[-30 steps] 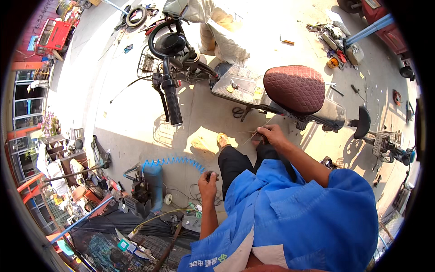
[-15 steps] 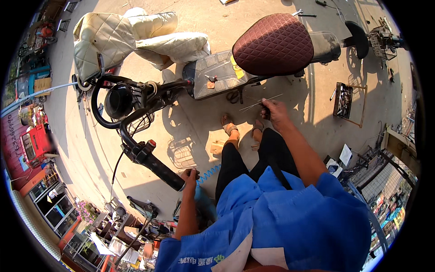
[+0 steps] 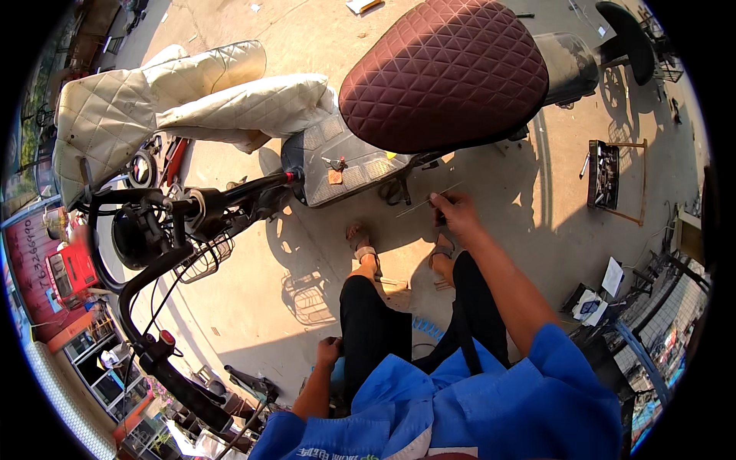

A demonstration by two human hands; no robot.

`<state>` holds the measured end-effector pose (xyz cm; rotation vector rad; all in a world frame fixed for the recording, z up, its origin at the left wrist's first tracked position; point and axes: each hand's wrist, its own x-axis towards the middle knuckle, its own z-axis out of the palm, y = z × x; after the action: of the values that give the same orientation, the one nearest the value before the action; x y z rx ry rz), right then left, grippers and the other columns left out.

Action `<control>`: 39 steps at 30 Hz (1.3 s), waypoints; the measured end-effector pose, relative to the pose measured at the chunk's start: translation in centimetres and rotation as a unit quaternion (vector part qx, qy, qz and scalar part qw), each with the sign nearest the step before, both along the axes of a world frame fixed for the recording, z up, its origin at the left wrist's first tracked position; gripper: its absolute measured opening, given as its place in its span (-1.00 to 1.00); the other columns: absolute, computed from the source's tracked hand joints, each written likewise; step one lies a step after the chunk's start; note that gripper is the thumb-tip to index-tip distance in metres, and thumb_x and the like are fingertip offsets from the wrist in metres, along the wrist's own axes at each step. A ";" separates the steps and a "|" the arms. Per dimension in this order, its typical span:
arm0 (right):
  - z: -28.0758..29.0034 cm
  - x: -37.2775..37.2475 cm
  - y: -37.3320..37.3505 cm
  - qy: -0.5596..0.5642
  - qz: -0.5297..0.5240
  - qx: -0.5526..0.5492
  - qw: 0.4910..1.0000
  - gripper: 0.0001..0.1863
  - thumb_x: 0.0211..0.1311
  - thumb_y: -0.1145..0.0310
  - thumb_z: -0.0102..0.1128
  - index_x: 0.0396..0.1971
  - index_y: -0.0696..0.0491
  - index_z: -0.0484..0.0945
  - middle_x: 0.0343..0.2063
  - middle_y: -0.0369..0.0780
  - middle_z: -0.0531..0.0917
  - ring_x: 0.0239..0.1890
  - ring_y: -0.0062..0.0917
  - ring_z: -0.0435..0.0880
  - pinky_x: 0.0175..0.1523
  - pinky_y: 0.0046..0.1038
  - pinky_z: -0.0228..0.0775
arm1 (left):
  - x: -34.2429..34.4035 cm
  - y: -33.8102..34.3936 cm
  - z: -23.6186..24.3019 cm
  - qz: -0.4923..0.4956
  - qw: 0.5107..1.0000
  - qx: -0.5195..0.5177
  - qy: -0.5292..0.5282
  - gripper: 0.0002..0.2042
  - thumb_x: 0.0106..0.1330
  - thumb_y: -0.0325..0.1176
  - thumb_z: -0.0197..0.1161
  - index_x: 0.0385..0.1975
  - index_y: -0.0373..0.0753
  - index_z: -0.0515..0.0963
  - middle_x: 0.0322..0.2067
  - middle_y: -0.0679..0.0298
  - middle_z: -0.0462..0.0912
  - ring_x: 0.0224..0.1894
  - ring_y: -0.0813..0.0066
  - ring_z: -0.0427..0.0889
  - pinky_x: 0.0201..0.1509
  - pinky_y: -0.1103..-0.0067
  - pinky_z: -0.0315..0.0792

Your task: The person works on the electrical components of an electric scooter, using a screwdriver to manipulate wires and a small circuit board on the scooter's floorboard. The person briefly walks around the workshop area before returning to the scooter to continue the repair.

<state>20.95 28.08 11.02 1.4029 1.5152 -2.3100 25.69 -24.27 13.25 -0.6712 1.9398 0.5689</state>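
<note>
Several thin metal wires or rods (image 3: 414, 208) stick out of my right hand (image 3: 458, 216), pinched between thumb and fingers over the ground. My left hand (image 3: 329, 351) hangs beside my left thigh with its fingers curled closed; what they hold, if anything, is hidden. In front stands an electric scooter with a brown quilted seat (image 3: 448, 77), a grey footboard (image 3: 312, 184) and a black handlebar (image 3: 180, 387) at the left. On the footboard lie a small red-and-black item (image 3: 335, 163) and a small orange-brown piece (image 3: 335, 177).
A cream quilted cover (image 3: 107, 115) drapes at the scooter's far left. To the right stands an open tool box (image 3: 606, 176) with a wooden frame. A blue coiled hose (image 3: 426, 328) lies between my legs. A red vehicle (image 3: 73, 270) is at the far left.
I have moved closer to the scooter, so its seat looks larger. My right hand keeps the wires. My left hand has drawn away from the handlebar grip, back beside my leg.
</note>
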 end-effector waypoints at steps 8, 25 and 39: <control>-10.4 -4.3 -1.5 0.135 0.107 0.078 0.982 -0.74 0.34 0.29 0.20 -0.34 0.21 0.67 -0.50 -0.29 0.59 -0.53 -0.70 0.51 -0.39 -0.56 0.38 | 0.0 -7.8 -16.9 0.183 0.979 0.062 -0.060 -0.54 0.31 -0.05 0.24 -0.03 -0.35 0.60 -0.11 0.17 0.68 -0.09 0.40 0.65 -0.08 0.36 0.54; -18.2 -8.6 -2.7 0.261 0.228 0.249 0.904 -0.84 0.22 0.46 0.25 -0.45 0.25 0.66 -0.46 -0.20 0.64 -0.34 -0.56 0.60 -0.22 -0.48 0.43 | -8.2 -9.0 -39.6 0.141 0.977 0.148 -0.059 -0.59 0.36 -0.09 0.21 -0.02 -0.34 0.59 -0.13 0.20 0.68 -0.10 0.43 0.64 -0.02 0.44 0.52; -18.0 -8.7 -3.4 0.319 0.253 0.402 0.820 -0.86 0.23 0.45 0.24 -0.41 0.23 0.65 -0.42 -0.17 0.65 -0.35 -0.49 0.59 -0.21 -0.45 0.42 | -13.3 -9.3 -43.3 0.063 0.981 0.181 -0.028 -0.62 0.40 -0.13 0.18 -0.02 -0.34 0.59 -0.15 0.23 0.68 -0.10 0.45 0.63 0.02 0.50 0.50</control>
<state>12.29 24.71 -6.94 0.0647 2.8246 -1.9028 12.40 -33.61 -30.04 -0.5716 1.6889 0.9440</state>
